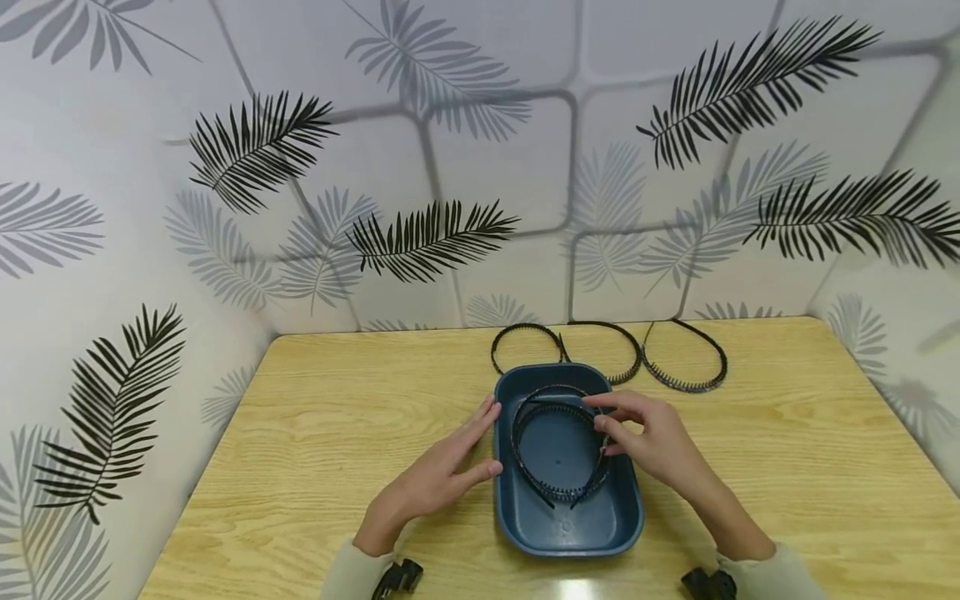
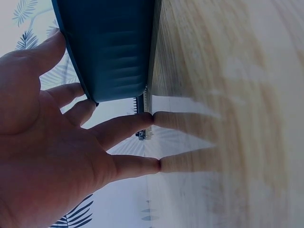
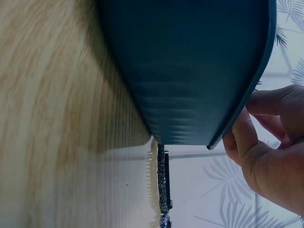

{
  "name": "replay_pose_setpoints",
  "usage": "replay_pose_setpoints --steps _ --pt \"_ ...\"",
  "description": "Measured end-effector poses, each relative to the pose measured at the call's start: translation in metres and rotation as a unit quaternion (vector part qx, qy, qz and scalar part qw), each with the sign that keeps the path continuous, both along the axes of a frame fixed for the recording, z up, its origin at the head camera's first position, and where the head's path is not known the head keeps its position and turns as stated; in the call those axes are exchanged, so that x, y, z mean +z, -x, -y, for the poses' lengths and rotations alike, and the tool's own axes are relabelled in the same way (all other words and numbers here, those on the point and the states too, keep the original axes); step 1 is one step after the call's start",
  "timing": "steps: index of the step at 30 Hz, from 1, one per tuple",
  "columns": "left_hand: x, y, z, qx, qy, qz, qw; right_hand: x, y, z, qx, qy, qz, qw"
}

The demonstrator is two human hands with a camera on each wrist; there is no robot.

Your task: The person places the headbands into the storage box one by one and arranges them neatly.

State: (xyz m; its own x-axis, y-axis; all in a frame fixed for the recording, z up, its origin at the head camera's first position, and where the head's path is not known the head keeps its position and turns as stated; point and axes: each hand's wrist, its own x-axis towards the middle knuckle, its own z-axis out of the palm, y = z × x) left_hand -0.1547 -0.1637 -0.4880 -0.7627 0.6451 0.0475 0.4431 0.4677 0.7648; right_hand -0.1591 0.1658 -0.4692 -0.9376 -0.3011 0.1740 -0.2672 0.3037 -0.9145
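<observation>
A dark blue plastic bin (image 1: 622, 521) stands on the wooden table (image 1: 337, 417). Two black toothed headbands (image 1: 534, 479) lie inside it, one over the other. My right hand (image 1: 603, 429) reaches over the bin's right rim and pinches the headbands' right side. My left hand (image 1: 487, 442) lies with straight fingers against the bin's left wall. In the left wrist view the fingers (image 2: 123, 128) are spread beside the bin (image 2: 114, 47), their tips on the table. The right wrist view shows the bin's outer wall (image 3: 190, 71) and my right hand (image 3: 270, 142) curled above its rim.
Three more black headbands lie on the table behind the bin: one at the left (image 1: 525, 332), one in the middle (image 1: 628, 350), one at the right (image 1: 697, 367). Leaf-patterned walls (image 1: 480, 167) close the table in at the back and both sides.
</observation>
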Motion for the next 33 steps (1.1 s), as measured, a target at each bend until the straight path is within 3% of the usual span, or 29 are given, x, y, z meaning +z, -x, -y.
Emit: replay_pose_setpoints --steps 16,26,33 --pt "0.001 0.0 0.002 0.001 0.0 -0.004 1.0 0.004 -0.004 0.005 -0.008 -0.042 -0.011 0.999" --pt "-0.001 -0.001 0.002 -0.002 -0.003 -0.01 0.9999 0.008 -0.006 0.0 -0.017 -0.027 -0.004 0.9995" --pt "-0.001 -0.001 0.001 -0.002 -0.003 -0.017 0.9998 0.008 -0.004 -0.008 0.0 -0.015 -0.011 0.9998"
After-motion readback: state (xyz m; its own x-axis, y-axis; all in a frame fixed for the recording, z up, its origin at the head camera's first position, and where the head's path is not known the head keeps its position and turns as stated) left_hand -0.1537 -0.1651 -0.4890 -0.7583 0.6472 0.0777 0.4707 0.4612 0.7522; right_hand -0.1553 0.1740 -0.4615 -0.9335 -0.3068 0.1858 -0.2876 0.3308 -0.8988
